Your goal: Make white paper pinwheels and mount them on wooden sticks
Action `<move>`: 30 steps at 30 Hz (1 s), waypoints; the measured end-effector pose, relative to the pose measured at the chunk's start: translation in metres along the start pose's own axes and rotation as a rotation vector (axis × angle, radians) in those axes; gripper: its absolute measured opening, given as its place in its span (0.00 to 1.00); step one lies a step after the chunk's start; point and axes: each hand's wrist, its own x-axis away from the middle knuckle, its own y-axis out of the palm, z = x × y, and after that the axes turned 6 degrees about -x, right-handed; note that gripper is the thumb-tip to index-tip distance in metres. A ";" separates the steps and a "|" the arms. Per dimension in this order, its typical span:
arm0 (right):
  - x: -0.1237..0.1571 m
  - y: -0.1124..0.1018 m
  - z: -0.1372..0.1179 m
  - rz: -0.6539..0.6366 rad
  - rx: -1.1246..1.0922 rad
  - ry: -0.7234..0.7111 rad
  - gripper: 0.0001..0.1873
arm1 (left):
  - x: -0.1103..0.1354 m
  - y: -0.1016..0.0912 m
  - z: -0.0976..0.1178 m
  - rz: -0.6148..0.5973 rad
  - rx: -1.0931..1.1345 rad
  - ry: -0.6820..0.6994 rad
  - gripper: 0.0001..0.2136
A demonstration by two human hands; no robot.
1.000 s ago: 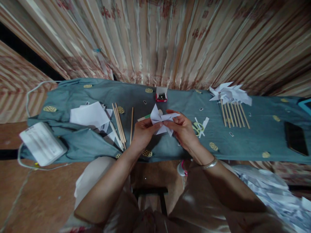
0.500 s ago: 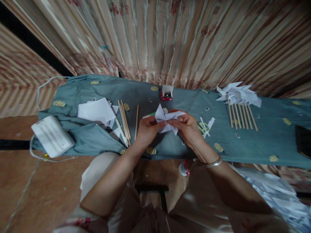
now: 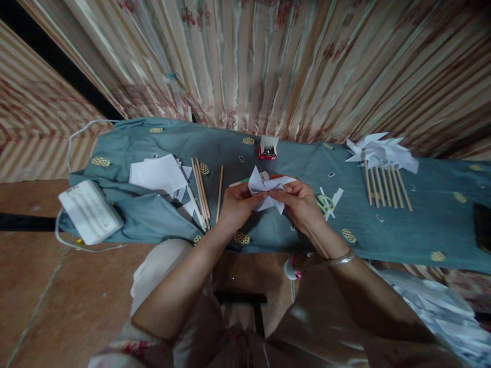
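A white paper pinwheel (image 3: 267, 190) with pointed blades is held above the table's near half. My left hand (image 3: 238, 204) grips its left side, thumb pressed near the centre. My right hand (image 3: 299, 202) pinches it from the right, and the two thumbs almost meet in the middle. Behind the paper lies a partly hidden white and green glue tube (image 3: 240, 182). Just right of my right hand are green-handled scissors (image 3: 325, 204) with white paper strips (image 3: 336, 202). A small red and white box (image 3: 268, 152) of dark metal pins stands open beyond my hands.
Left on the blue-green tablecloth (image 3: 368, 240) are white paper sheets (image 3: 159, 174), a white pen (image 3: 196, 207), several wooden sticks (image 3: 201, 186) and a white device (image 3: 91, 212) with a cable. Finished pinwheels on sticks (image 3: 383, 153) lie at right. A striped curtain (image 3: 245, 66) hangs behind.
The whole view has shifted slightly, so the table's things appear a little further right. Both hands keep their hold on the pinwheel, with hardly any change in the fingers.
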 end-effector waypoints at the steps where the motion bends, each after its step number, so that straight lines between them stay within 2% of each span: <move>1: 0.000 -0.001 0.000 0.001 -0.004 -0.001 0.20 | 0.000 0.000 0.000 0.000 0.003 -0.007 0.14; 18: 0.000 -0.005 0.005 -0.008 0.040 -0.025 0.19 | 0.003 0.001 0.000 0.034 0.006 -0.012 0.11; 24: 0.000 -0.001 0.005 -0.006 0.026 -0.012 0.16 | 0.002 0.000 -0.002 0.041 0.027 -0.018 0.12; 30: 0.001 0.001 0.006 -0.008 0.019 0.000 0.18 | 0.002 -0.001 0.000 0.054 0.026 -0.036 0.13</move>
